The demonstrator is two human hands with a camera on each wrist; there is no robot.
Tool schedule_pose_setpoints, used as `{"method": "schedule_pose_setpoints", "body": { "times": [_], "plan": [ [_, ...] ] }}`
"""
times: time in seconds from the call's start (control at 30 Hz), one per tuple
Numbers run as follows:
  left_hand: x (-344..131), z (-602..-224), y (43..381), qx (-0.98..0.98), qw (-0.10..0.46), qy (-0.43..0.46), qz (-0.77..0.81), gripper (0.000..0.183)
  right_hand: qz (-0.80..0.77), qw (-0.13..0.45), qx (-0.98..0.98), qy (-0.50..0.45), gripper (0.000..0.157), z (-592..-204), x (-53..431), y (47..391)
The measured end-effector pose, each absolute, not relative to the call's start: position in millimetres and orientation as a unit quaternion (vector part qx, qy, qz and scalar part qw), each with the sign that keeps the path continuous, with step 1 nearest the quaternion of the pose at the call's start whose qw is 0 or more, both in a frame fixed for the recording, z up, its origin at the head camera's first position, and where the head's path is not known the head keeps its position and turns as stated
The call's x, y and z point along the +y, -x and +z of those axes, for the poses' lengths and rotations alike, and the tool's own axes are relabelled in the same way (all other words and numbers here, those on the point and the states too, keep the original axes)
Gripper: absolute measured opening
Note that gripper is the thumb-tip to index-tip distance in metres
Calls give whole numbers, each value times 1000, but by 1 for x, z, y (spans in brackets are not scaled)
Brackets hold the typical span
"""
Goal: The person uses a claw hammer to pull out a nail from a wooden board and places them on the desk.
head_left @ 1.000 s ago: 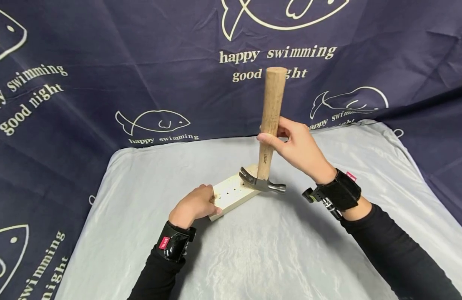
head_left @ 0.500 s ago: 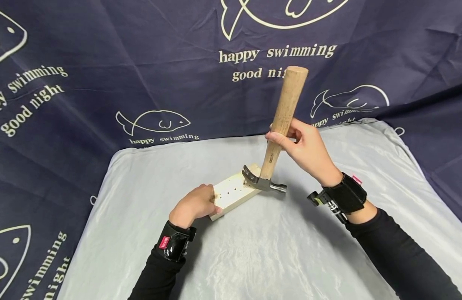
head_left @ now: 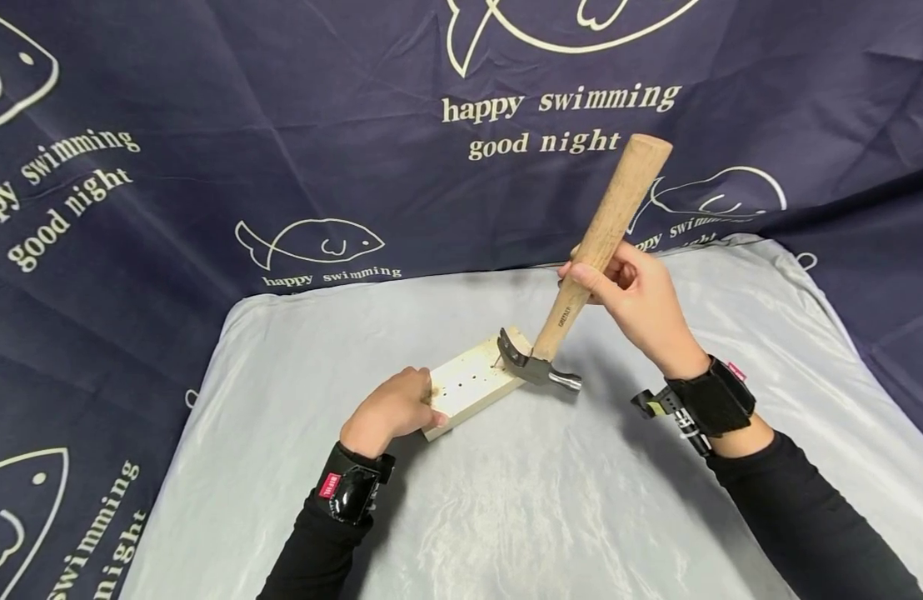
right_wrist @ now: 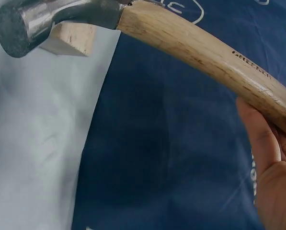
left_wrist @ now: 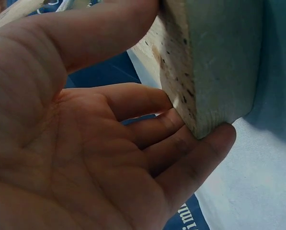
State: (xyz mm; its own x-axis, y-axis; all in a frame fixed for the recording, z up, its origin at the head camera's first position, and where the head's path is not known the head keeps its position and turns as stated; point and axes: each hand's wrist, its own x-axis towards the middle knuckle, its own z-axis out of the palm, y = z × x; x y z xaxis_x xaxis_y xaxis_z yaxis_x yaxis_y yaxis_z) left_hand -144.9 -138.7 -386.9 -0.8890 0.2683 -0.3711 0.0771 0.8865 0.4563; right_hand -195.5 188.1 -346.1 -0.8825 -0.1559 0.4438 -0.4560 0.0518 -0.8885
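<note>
A pale wooden block [head_left: 472,382] with a row of small dark holes lies slantwise on the cloth. My left hand [head_left: 390,407] grips its near left end, thumb on one side and fingers on the other; the left wrist view shows fingertips [left_wrist: 223,136] on the block's edge. My right hand [head_left: 645,308] holds the wooden handle of a claw hammer [head_left: 592,242] between thumb and fingers. The handle leans up and to the right. Over the block's far end sits the steel head [head_left: 532,367], its claw close around a thin nail [head_left: 496,362], its striking face past the block's edge.
Silvery-grey cloth [head_left: 461,517] covers the table. Dark blue curtains [head_left: 319,125] printed with fish and words stand behind and to the left and right. Both wrists carry black straps with cameras [head_left: 712,396].
My right hand has moved right, tilting the hammer handle from nearly upright to the right. The claw has shifted slightly right, and the nail shows more clearly. My left hand keeps its grip on the block.
</note>
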Motion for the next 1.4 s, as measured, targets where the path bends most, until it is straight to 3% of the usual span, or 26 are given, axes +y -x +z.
{"method": "schedule_pose_setpoints", "body": {
  "times": [0.6, 0.87, 1.1, 1.23, 1.4],
  "plan": [
    [-134, -382, 155, 939, 245, -109, 216, 27, 696, 125, -676, -205, 23, -343, 200, 192],
    [-143, -382, 154, 929, 254, -111, 244, 35, 689, 138, -680, -211, 26, -334, 199, 189],
    [-152, -384, 155, 919, 259, -118, 273, 28, 692, 139, -675, -215, 24, -328, 197, 184],
    [-152, -382, 155, 924, 238, -116, 274, 32, 693, 139, -672, -222, 22, -323, 195, 181],
    [-145, -379, 156, 938, 159, -131, 278, 49, 694, 139, -668, -231, 20, -316, 191, 176]
  ]
}}
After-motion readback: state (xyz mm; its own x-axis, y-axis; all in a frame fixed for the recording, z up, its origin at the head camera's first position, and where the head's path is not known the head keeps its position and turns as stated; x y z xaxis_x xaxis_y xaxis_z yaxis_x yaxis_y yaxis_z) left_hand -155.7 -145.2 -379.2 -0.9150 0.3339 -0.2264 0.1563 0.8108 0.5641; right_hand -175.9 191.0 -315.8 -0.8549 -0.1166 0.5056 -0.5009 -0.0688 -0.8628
